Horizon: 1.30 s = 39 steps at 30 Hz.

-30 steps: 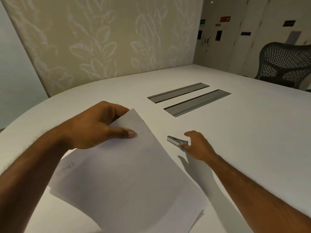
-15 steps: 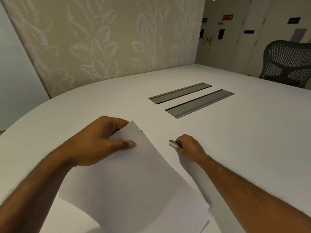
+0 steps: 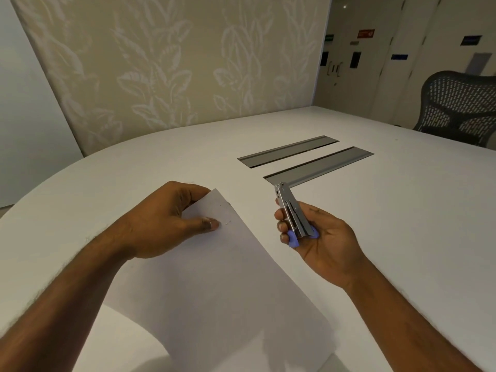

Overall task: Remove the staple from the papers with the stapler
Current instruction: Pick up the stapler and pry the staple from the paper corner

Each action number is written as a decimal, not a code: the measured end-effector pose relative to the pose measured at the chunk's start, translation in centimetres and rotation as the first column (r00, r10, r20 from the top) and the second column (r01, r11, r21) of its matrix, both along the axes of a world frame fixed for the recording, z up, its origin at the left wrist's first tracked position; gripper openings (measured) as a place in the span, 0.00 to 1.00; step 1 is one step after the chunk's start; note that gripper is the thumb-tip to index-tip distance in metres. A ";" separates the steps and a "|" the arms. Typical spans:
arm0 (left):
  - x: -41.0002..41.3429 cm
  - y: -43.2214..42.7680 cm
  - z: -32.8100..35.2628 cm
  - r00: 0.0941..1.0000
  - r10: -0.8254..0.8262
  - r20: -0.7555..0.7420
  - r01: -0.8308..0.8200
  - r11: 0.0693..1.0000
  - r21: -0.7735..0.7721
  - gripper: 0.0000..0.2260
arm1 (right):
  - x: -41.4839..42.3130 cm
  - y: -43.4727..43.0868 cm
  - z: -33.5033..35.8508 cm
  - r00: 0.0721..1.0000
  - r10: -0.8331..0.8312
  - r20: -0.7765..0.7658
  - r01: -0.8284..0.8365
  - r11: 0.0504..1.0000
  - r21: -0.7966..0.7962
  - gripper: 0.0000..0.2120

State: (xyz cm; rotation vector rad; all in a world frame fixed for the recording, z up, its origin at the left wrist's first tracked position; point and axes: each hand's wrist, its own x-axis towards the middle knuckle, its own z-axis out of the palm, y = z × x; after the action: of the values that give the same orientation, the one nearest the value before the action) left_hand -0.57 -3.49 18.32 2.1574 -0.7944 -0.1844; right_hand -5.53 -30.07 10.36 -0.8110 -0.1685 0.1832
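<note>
White stapled papers (image 3: pixel 214 264) are pinched at their top corner by the left hand (image 3: pixel 166 218) above the table; the small silver stapler (image 3: pixel 292 213) is gripped in the right hand's (image 3: pixel 319 237) curled fingers — ready. Next, its remover end must be slid under the tiny staple (image 3: pixel 228 222) — carefully.

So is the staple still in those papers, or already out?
Still in. A small staple shows in the papers beside the left hand's thumb, while the right hand holds the stapler apart from it.

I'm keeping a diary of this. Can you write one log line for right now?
left hand: pinching papers corner | right hand: holding stapler off table | staple: still in papers
</note>
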 end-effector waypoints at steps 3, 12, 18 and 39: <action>-0.3 -0.2 0.3 0.999 0.031 -0.004 -0.031 0.999 0.004 0.09 | -1.3 0.9 0.5 0.999 0.036 -0.006 -0.036 0.999 0.009 0.29; -1.7 0.0 1.6 0.981 0.185 -0.055 -0.188 0.982 -0.037 0.06 | -4.1 3.9 1.5 0.995 -0.069 0.078 0.085 0.971 -0.222 0.27; -2.5 0.4 2.3 0.975 0.198 -0.105 -0.205 0.977 -0.060 0.07 | -5.4 6.3 2.0 0.919 -0.214 0.331 0.364 0.783 -0.505 0.13; -4.7 0.6 2.4 0.966 0.145 -0.216 -0.181 0.971 -0.158 0.09 | -6.7 8.1 2.8 0.818 -0.241 0.522 0.539 0.637 -0.551 0.11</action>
State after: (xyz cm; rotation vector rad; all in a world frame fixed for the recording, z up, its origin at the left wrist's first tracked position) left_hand -5.22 -2.86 20.73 1.9877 -0.4944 -0.2356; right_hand -12.27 -21.94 13.20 -1.6155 -0.3153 -0.3938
